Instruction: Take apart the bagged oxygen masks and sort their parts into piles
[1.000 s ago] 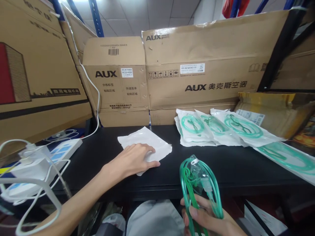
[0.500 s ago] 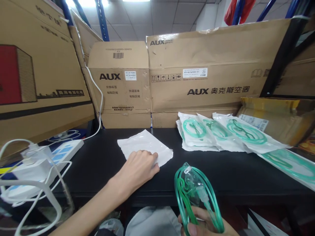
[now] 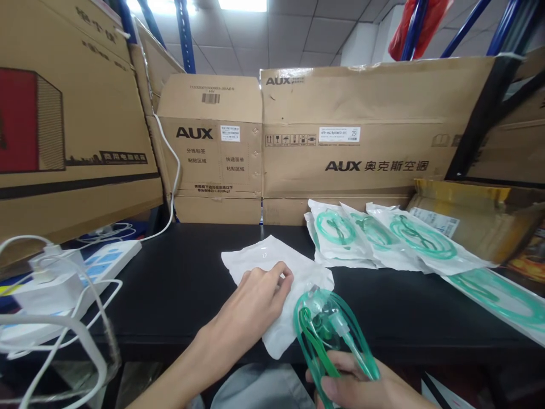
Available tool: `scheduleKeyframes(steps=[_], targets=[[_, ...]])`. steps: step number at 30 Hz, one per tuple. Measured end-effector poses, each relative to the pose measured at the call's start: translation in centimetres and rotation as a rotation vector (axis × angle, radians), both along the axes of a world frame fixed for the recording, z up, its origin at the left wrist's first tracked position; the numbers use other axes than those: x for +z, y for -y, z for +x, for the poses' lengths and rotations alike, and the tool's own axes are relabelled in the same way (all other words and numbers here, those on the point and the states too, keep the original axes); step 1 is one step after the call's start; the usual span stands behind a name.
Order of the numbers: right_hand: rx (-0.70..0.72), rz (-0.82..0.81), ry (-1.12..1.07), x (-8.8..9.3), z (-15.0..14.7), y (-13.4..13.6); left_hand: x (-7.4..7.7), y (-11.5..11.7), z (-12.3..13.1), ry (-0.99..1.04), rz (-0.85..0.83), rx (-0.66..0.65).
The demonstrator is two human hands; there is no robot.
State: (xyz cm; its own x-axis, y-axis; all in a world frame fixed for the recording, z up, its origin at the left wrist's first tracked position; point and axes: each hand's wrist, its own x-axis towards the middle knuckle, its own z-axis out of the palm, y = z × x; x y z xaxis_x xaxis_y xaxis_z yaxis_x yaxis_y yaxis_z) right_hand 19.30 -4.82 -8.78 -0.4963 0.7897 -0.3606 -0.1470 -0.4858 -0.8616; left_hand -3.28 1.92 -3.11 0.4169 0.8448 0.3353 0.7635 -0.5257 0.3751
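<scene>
My right hand [image 3: 347, 383] is closed around an oxygen mask with coiled green tubing [image 3: 371, 352], held low over the table's front edge. The clear mask [image 3: 321, 309] sits at the top of the coil, with a green strap [image 3: 321, 352] beside it. My left hand [image 3: 259, 298] lies over a flat white pouch [image 3: 275, 255], its thumb and forefinger drawn together at the surface; the hand covers part of the pouch. One corner of the pouch hangs past the table's front edge, and the mask overlaps its right side.
Several packed mask-and-tubing pouches [image 3: 340, 250] lie at the back right of the black table [image 3: 179, 284]. A taped carton [image 3: 489, 218] stands behind them. Cardboard panels [image 3: 315, 187] line the back. On the left is a white power strip [image 3: 106, 264] with loose cables.
My left hand and the white pouch have shifted right and nearer to me. My right hand has brought the mask slightly left, so that it now overlaps the pouch.
</scene>
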Motion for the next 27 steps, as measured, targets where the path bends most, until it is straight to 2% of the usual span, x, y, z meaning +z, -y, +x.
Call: scheduleKeyframes(steps=[5,12,19,24,27], targets=[[-0.014,0.016,0.080,0.0,0.1,-0.6,0.0,0.6,0.6,0.086,0.110,-0.125],[0.027,-0.011,0.049,1.5,-0.7,-0.7,-0.7,1.1,1.4,0.030,0.282,-0.219],[0.066,-0.030,0.150,3.5,-0.6,-0.4,-1.3,1.0,1.5,0.118,0.311,-0.323],[0.073,-0.085,0.207,4.5,-0.4,-1.0,-1.8,0.8,1.8,0.285,0.296,-0.416],[0.076,-0.117,0.237,5.1,-0.5,-0.9,-1.9,0.7,2.1,0.356,0.286,-0.403]])
